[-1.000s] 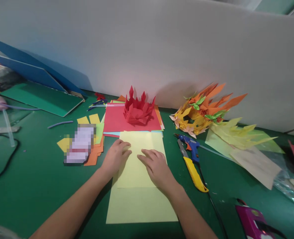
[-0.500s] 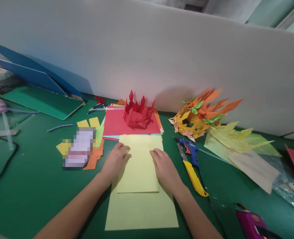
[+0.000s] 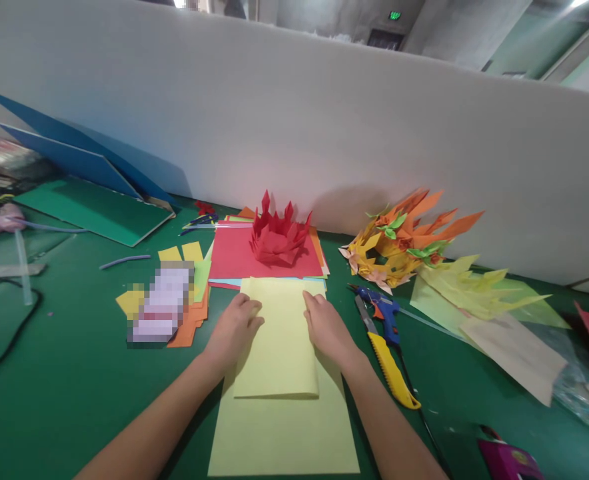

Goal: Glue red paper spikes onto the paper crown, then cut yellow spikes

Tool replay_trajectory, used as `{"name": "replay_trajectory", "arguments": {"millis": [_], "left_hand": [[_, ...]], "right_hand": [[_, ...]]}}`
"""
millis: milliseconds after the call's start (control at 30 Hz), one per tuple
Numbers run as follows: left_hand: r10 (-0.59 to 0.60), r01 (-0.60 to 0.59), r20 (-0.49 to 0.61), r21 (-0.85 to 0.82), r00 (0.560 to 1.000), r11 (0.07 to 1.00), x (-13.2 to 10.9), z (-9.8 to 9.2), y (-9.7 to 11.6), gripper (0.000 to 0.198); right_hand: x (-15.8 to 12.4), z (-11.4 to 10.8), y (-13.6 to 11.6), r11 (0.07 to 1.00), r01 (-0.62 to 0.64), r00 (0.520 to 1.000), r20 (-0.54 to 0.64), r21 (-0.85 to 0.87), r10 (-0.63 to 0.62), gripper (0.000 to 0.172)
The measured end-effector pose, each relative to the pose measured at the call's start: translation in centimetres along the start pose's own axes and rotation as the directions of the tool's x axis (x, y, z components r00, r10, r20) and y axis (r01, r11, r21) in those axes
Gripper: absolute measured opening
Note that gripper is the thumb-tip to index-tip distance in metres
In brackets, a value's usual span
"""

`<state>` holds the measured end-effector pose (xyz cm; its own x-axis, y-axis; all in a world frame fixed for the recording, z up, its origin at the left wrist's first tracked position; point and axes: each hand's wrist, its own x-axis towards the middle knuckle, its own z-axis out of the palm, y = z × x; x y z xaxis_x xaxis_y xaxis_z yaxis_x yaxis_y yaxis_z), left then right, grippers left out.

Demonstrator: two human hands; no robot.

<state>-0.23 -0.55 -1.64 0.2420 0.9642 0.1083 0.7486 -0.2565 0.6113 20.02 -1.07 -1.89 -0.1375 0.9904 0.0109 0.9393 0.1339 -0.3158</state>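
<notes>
A pale yellow sheet of paper (image 3: pixel 277 353), folded over, lies on a larger sheet of the same pale yellow (image 3: pixel 284 440). My left hand (image 3: pixel 234 327) has its fingers bent and closed at the folded sheet's upper left edge. At the opposite edge, my right hand (image 3: pixel 327 327) grips the paper with thumb and fingers drawn together. The near end of the folded sheet curls up slightly at its right corner. Just beyond it, a red paper crown (image 3: pixel 280 237) sits on a stack of coloured paper topped by a red sheet (image 3: pixel 227 257).
To the right lie a yellow utility knife (image 3: pixel 392 373), a blue glue gun (image 3: pixel 387 313) and an orange and yellow paper crown (image 3: pixel 404 240). On the left are a blurred-out pale item (image 3: pixel 159 307), small coloured paper pieces (image 3: pixel 192 327) and a propped blue board (image 3: pixel 74 150). A white partition (image 3: pixel 274 100) stands behind.
The view has tilted up slightly. My hands stay on the folded paper's sides, the right fingers closer together at its edge. The paper's near right corner now curls up a little.
</notes>
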Motion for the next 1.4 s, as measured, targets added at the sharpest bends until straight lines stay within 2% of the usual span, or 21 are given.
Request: {"name": "replay_trajectory", "arguments": {"millis": [200, 467, 800, 1000, 1200, 1400], "left_hand": [[-0.005, 0.005, -0.013, 0.002, 1.0, 1.0, 0.0, 0.2, -0.2, 0.017], [0.063, -0.06, -0.122, 0.027, 0.991, 0.998, 0.0, -0.1, -0.6, 0.023], [0.007, -0.002, -0.115, 0.041, 0.993, 0.999, 0.5, -0.2, -1.2, 0.021], [-0.082, 0.087, -0.109, 0.04, 0.991, 0.995, 0.7, -0.1, -1.4, 0.023], [-0.089, 0.095, -0.111, 0.046, 0.99, 0.994, 0.5, -0.3, -0.8, 0.024], [-0.068, 0.076, -0.133, 0.052, 0.989, 0.996, 0.4, -0.2, -0.7, 0.024]], "right_hand": [[1.4, 0.3, 0.3, 1.0, -0.026, 1.0, -0.007, -0.012, 0.026, 0.055], [0.6, -1.2, -0.4, 1.0, 0.013, 1.0, -0.007, 0.024, -0.012, 0.04], [-0.2, -1.7, -0.5, 0.999, 0.016, 0.999, 0.028, 0.037, -0.017, 0.028], [-1.3, -2.1, -0.5, 0.993, 0.113, 0.988, 0.102, 0.032, -0.116, 0.02], [-2.7, -1.8, -0.3, 0.984, 0.147, 0.98, 0.124, 0.102, -0.159, 0.021], [-2.4, -1.9, -0.8, 0.986, 0.134, 0.989, 0.054, 0.102, -0.14, 0.014]]}}
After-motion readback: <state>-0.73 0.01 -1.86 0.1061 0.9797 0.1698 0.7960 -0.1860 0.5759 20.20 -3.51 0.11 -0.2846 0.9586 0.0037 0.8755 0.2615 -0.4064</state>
